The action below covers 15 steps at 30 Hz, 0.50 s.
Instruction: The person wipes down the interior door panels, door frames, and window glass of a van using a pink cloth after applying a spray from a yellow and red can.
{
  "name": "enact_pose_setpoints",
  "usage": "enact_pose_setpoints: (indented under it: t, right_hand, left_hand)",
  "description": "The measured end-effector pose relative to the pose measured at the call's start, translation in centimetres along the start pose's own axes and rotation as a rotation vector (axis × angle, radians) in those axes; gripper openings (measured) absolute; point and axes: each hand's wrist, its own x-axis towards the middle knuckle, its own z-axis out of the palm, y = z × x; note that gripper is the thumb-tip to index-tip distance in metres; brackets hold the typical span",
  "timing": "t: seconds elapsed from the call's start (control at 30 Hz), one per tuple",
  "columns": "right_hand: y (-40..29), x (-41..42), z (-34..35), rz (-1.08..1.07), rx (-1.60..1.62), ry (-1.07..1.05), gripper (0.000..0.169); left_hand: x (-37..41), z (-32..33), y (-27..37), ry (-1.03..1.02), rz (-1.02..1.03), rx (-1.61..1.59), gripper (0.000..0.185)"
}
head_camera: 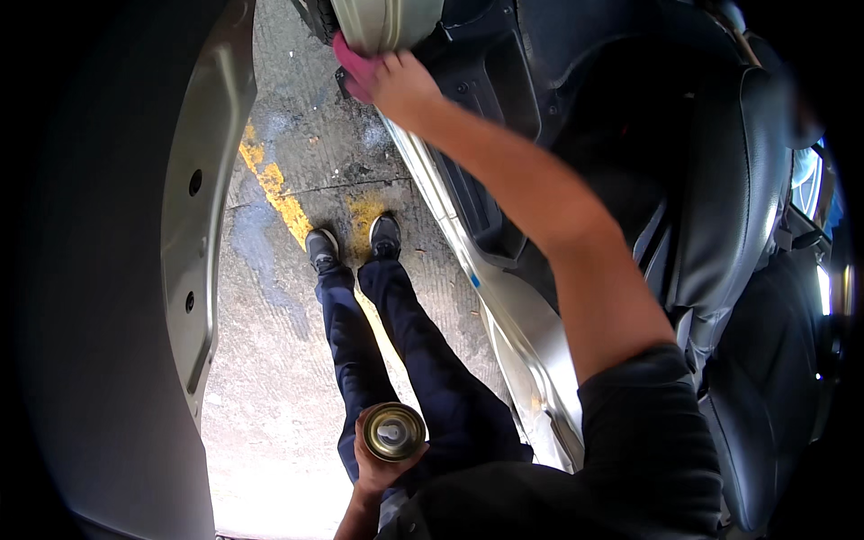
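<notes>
My right hand (406, 89), slightly blurred, holds a pink cloth (359, 70) at the far end of a car's door opening. The cloth presses against or lies close to the lower edge of a light metallic body panel (391, 21). Nearer my body, my left hand (378, 469) is wrapped around an aerosol can (394, 432), seen from above. The can's rim is gold-coloured and a pale spray nozzle sits at its centre. Below my right forearm runs the shiny door sill (442, 214), beside black plastic trim (476, 196).
An opened car door (192, 236) stands on the left, its metal edge facing me. Black leather seats (725, 175) fill the right side. My shoes (385, 233) stand on concrete ground (270, 351) marked with a worn yellow line (277, 189).
</notes>
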Motion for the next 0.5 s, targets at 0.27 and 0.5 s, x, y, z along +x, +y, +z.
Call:
enact_pose_setpoints:
  t: [0.27, 0.5]
  right_hand:
    - [-12.1, -16.6, 3.0, -0.134, 0.647, -0.843, 0.023]
    - [-1.6, -2.2, -2.0, 0.066, 0.174, 0.150, 0.019]
  left_hand:
    - [-2.3, 0.9, 0.3, 0.072, -0.024, -0.146, 0.077]
    - [-2.0, 0.8, -0.4, 0.055, 0.019, -0.145, 0.074]
